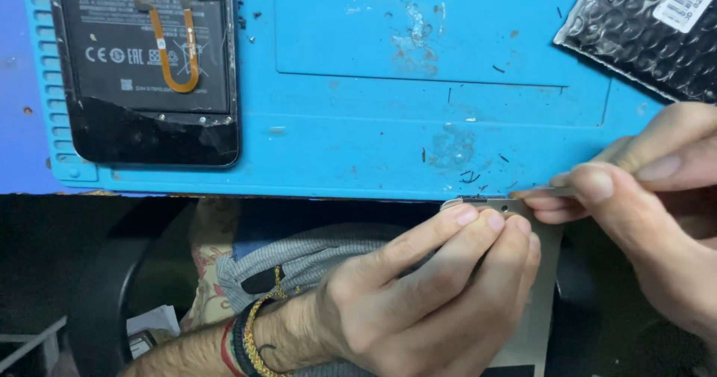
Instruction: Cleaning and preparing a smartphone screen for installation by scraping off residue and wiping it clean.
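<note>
Below the blue mat [336,145] edge, your left hand [418,295] grips a thin metal plate [538,302] steady, so your right hand [642,198] fingers pinch a slim tool [549,192] at its top. Far left lies an opened phone [146,63].

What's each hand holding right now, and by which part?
The left hand grips a flat grey panel by its top edge. The right hand pinches a thin metal tool by its shaft, with the tip at that edge.
</note>
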